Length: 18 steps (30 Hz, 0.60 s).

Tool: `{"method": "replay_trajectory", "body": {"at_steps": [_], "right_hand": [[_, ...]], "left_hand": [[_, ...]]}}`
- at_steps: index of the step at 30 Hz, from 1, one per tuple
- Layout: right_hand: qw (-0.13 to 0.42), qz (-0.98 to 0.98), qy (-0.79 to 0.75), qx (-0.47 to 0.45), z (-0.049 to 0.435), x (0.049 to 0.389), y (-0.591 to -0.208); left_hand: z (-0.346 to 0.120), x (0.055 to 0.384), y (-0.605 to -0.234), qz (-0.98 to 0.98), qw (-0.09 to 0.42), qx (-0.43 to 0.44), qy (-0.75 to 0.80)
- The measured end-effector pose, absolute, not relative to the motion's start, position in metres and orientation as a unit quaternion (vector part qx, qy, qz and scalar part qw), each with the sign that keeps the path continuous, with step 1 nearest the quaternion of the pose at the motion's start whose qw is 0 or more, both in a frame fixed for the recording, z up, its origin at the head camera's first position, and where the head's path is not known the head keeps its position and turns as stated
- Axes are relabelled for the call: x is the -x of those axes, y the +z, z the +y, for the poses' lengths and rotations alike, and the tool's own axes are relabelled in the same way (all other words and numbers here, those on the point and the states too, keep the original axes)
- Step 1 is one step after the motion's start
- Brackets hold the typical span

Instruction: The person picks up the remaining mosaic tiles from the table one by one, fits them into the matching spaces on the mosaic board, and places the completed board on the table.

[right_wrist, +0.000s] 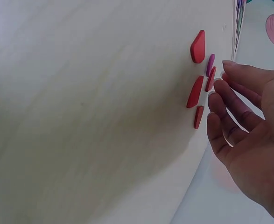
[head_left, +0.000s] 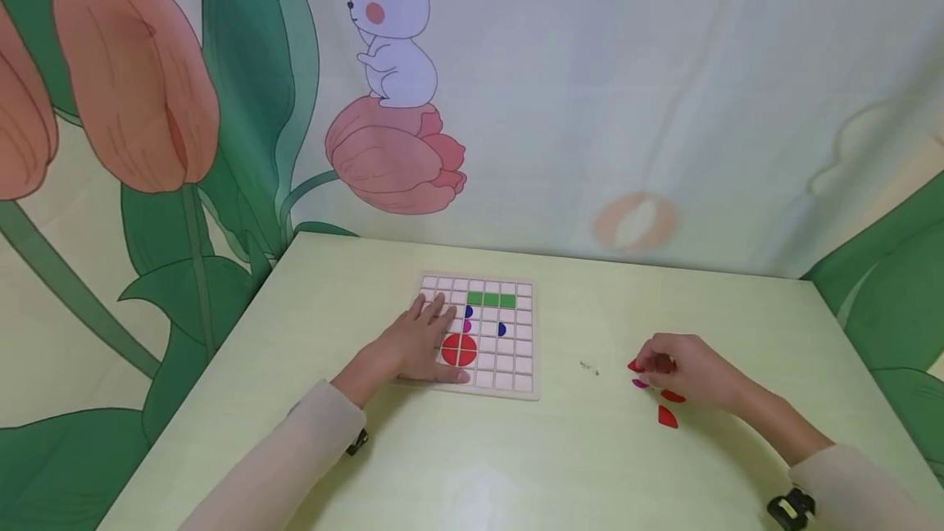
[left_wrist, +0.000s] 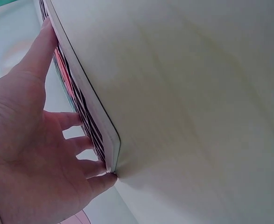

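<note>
On the table lies a square white grid board with coloured pieces set in its cells. My left hand rests spread over its left side, the thumb along the near edge. In the left wrist view the fingertips of that hand touch the board's rim. To the right, my right hand hovers low over loose pieces, thumb and fingers bent at a red quarter-circle piece. I cannot tell whether the fingertips grip it. Beside them are a magenta piece and more red pieces.
The board carries a row of green squares, a red circle of four quarters, two blue half circles and a magenta one. A small dark mark shows on the table. A printed curtain hangs behind.
</note>
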State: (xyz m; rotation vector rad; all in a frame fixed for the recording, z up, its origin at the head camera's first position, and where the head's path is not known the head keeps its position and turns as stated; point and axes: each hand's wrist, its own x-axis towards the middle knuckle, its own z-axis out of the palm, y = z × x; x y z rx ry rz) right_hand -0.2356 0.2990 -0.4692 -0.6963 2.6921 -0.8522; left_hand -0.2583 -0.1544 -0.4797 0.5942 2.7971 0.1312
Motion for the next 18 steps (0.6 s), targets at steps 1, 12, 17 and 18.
{"method": "replay_trajectory", "body": {"at_steps": [1, 12, 17, 18], "right_hand": [[0.117, 0.920, -0.290, 0.236, 0.3003, 0.2344, -0.4704], [0.103, 0.922, -0.281, 0.247, 0.3023, 0.2280, -0.4795], [0.090, 0.924, -0.273, 0.253, 0.2995, 0.2251, -0.4781], [0.087, 0.924, -0.272, 0.253, 0.2989, 0.2246, -0.4779]], "left_hand": [[-0.1539, 0.2585, -0.4793, 0.968, 0.138, -0.206, 0.044], [-0.1517, 0.2587, -0.4758, 0.967, 0.143, -0.206, 0.053], [-0.1514, 0.2596, -0.4780, 0.966, 0.146, -0.207, 0.047], [-0.1513, 0.2598, -0.4781, 0.966, 0.146, -0.207, 0.046]]}}
